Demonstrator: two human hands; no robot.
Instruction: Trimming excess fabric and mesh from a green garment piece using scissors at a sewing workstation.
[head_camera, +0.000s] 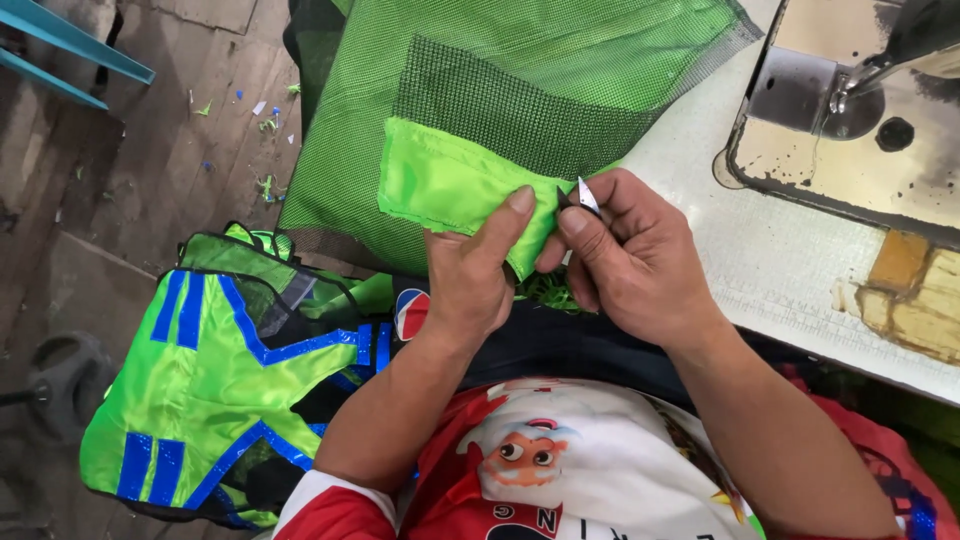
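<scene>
Near the middle of the frame, the left hand (478, 268) is pinching the lower edge of a bright green satin patch (450, 185), thumb on top and fingers curled beneath the fold. The right hand (630, 262) is closing around a small thread snip (583, 196), its metal tips peeking out between thumb and forefinger right at the patch's right-hand corner. The patch is lying on a dark mesh panel (500, 110), which belongs to a larger green mesh garment (540, 50) spreading toward the upper centre and over the pale sewing table (760, 250).

The satin looks thin, limp and slippery (it is already wrinkling where the thumb is pressing), so a firm pinch close to the stitched hem seems the surest hold. The mesh appears light but a little stiffer, likely to keep its shape better.

At the upper right a sewing machine base (850, 120) is showing; at the lower left a green vest with blue stripes (210, 400) is lying over the wooden floor (130, 150).
</scene>
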